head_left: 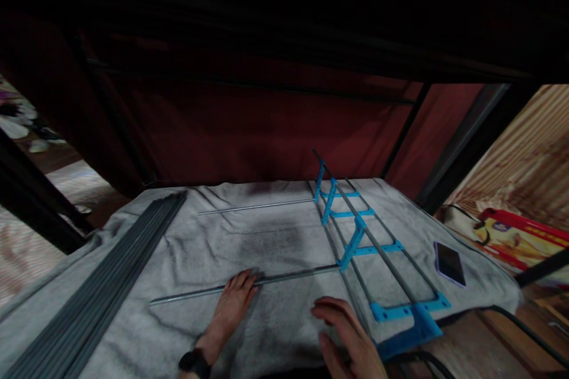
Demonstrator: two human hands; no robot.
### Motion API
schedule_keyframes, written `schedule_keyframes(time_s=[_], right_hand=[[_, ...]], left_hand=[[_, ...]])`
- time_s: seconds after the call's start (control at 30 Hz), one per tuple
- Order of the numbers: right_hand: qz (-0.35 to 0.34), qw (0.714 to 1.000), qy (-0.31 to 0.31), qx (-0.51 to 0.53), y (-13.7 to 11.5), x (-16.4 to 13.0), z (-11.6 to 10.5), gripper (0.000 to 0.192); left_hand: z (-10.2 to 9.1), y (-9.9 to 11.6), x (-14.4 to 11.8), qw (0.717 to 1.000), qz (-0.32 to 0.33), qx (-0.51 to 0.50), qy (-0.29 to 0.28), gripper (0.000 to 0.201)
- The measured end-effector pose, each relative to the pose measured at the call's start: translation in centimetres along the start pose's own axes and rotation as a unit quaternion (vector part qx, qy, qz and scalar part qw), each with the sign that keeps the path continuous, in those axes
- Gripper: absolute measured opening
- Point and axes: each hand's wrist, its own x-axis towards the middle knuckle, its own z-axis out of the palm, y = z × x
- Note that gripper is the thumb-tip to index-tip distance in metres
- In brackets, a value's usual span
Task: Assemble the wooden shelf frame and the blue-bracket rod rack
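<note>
My left hand (233, 302) lies flat on a grey cloth (275, 243), fingertips touching a thin metal rod (195, 294) that runs left to right and meets a frame of rods and blue plastic brackets (355, 237). My right hand (344, 331) hovers open just left of the frame's near end, holding nothing. A second loose rod (255, 208) lies farther back on the cloth.
A bundle of several grey rods (111, 284) lies along the cloth's left side. A dark phone (450, 263) rests at the right edge. Dark red fabric and black poles rise behind. A red and yellow item (511, 234) lies on the floor at right.
</note>
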Motion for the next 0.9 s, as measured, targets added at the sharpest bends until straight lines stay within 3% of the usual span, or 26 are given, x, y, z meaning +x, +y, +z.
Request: schedule_keyframes(time_s=[0.07,0.17,0.3,0.4,0.5,0.63,0.9], right_hand=[[0.006,0.999,-0.029,0.015,2.0,1.8,3.6,0.036],[0.059,0.998,0.018,0.008,6.7,3.5,6.9,0.033],[0.067,0.993,0.036,-0.088,13.1,2.9,9.1,0.039],[0.021,0.986,0.036,-0.163,15.8,1.7,10.0,0.043],[-0.013,0.971,0.022,-0.239,16.4,0.9,10.6,0.044],[-0.004,0.948,0.030,-0.317,15.8,0.6,11.1,0.043],[-0.021,0.949,0.030,-0.312,14.9,0.6,10.7,0.037]], left_hand=[[-0.3,-0.2,0.0,1.000,0.005,-0.007,-0.006,0.040],[-0.2,-1.1,-0.4,1.000,0.008,-0.017,0.003,0.041],[0.6,-3.0,-1.5,0.999,0.023,0.001,0.026,0.042],[1.2,-4.3,-1.9,0.998,0.040,0.021,0.042,0.042],[1.7,-5.0,-1.8,0.996,0.056,0.047,0.043,0.042],[1.9,-5.1,-1.6,0.994,0.070,0.071,0.053,0.042],[0.7,-4.2,-1.9,0.990,0.088,0.104,0.046,0.042]])
